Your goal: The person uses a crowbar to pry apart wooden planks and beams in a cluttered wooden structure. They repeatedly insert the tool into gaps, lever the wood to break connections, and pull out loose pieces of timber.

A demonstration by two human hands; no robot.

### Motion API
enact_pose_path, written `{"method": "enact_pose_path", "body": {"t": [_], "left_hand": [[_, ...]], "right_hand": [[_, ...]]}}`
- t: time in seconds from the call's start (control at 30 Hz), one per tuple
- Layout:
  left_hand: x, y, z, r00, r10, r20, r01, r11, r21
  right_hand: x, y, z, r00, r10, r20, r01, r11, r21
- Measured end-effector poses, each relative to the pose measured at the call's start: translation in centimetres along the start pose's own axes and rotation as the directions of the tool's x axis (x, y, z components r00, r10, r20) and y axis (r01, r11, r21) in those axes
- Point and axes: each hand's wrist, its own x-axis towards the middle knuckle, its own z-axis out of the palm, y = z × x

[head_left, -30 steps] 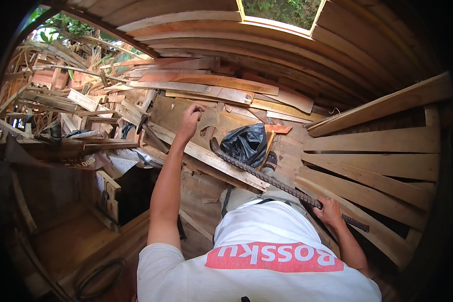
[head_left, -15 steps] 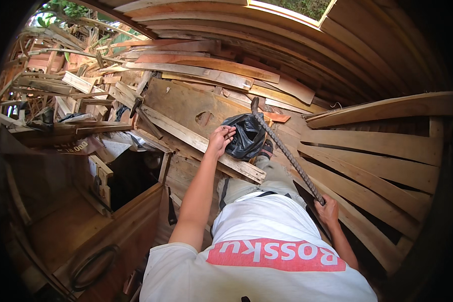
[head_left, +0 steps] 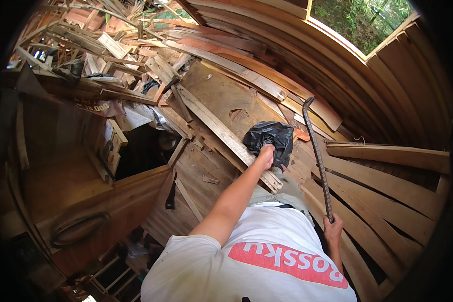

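My left hand (head_left: 268, 155) is closed around the gathered neck of a black plastic bag (head_left: 277, 135), which hangs in front of my legs. What the bag contains is hidden. On the right, my right hand (head_left: 332, 226) grips the lower end of a ribbed steel pry bar (head_left: 321, 166). The bar stands nearly upright, its bent tip raised beyond the bag. A long pale wooden beam (head_left: 214, 126) passes just left of the bag, close beneath my left forearm.
A plywood sheet (head_left: 214, 95) with a ragged hole lies ahead. Broken boards (head_left: 116, 45) are heaped at the far left. Gapped planks (head_left: 387, 186) spread on the right. A dark opening (head_left: 146, 153) lies left, near a coiled black hose (head_left: 80, 229). A window opening (head_left: 360, 25) is upper right.
My left hand has gone from partly open beside the bag to closed on its neck, gathering it. The bar has swung more upright. The view has turned and shifted.
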Motion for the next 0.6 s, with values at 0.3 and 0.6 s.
{"method": "enact_pose_path", "body": {"t": [0.3,0.6], "left_hand": [[-3.6,2.5,1.7,0.98,0.134,0.147,-0.165,0.959,0.23],[-9.6,7.6,3.0,0.818,0.408,0.405,-0.575,0.608,0.548]], "right_hand": [[0.1,-1.6,-0.3,0.994,0.001,0.107,0.003,0.999,-0.034],[1.2,-1.6,-0.6,0.989,-0.066,0.136,0.081,0.99,-0.112]]}}
